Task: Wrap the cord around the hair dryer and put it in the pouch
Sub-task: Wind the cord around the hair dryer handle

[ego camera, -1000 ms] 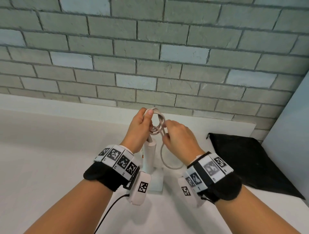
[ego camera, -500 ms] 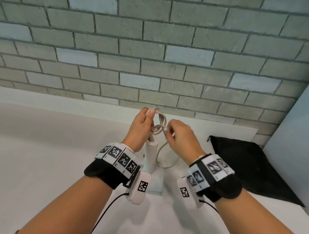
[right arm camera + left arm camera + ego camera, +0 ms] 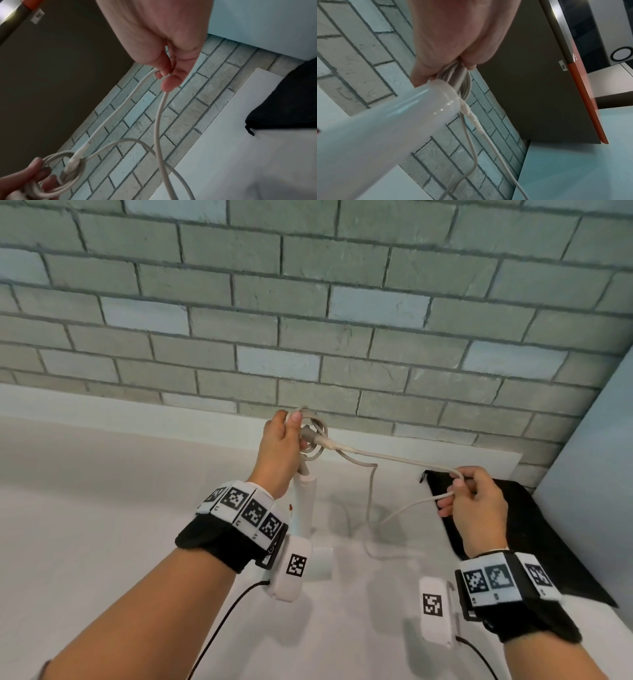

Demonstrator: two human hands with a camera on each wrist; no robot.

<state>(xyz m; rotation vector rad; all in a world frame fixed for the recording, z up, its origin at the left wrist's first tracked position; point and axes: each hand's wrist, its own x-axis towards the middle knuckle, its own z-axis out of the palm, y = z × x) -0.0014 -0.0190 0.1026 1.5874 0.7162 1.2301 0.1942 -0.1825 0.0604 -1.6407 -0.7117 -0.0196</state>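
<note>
Left hand (image 3: 281,446) up at 12 o'clock, fingers curled round coiled cord (image 3: 370,455) atop the upright hair dryer (image 3: 305,508). Right hand (image 3: 476,505) out at 3 o'clock, pinching a cord loop taut. Black pouch (image 3: 534,529) flat beneath, on the white table (image 3: 102,525).

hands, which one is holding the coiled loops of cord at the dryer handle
The left hand grips the coils at the handle's end; the right hand only pinches a loose stretch of cord.
</note>
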